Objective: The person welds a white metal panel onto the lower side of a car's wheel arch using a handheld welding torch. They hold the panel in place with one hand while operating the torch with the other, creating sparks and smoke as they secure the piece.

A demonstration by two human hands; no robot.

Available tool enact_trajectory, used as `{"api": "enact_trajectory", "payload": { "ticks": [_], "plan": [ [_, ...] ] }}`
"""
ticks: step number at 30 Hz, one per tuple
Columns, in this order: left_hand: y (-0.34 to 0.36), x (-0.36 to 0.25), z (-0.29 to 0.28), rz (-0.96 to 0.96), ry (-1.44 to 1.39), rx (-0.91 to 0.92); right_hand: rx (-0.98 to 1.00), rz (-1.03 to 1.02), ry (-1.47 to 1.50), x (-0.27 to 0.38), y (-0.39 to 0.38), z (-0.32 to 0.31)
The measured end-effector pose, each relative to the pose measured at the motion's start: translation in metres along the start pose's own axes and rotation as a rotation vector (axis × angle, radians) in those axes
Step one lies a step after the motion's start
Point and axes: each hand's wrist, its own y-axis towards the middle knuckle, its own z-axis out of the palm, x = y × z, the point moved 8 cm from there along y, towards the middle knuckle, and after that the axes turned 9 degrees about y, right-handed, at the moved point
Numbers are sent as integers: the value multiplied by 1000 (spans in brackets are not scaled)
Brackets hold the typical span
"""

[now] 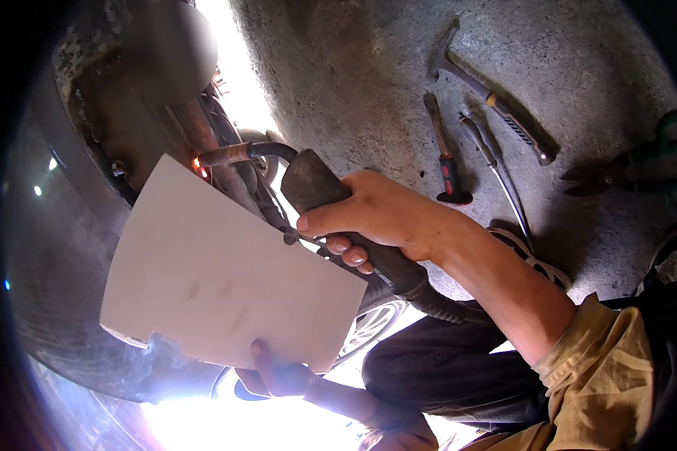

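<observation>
My right hand point(376, 214) is wrapped round the black handle of a welding torch point(312, 180). The torch's bent neck points left, and its copper-coloured nozzle point(226, 155) ends at a small glowing orange spot point(200, 167) on a rusty metal edge point(192, 128) of a vehicle body. My left hand point(282, 374) grips the lower edge of a pale, stiff sheet point(233, 270), its thumb on the near face and the other fingers mostly hidden behind. The sheet stands between me and the body panel, with its upper corner just below the glowing spot.
A curved, shiny body panel point(49, 225) fills the left side. On the concrete floor point(338, 60) lie a hammer point(496, 101), a red-and-black handled chisel point(445, 150), a thin metal tool point(493, 161) and green-handled shears point(632, 169). A spoked wheel point(372, 323) shows beyond the sheet.
</observation>
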Motion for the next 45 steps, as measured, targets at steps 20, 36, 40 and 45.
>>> {"api": "enact_trajectory", "payload": {
  "ticks": [20,36,40,45],
  "plan": [
    [-5,-9,-1,-90,-5,-91,39,28,17,-10,4,5],
    [-3,-7,-9,-62,39,-114,23,48,-9,-8,3,3],
    [-2,-8,-2,-45,21,-35,7,29,-5,-6,3,3],
    [-4,-10,4,-101,4,2,22,15,-47,-3,3,5]
  ]
}}
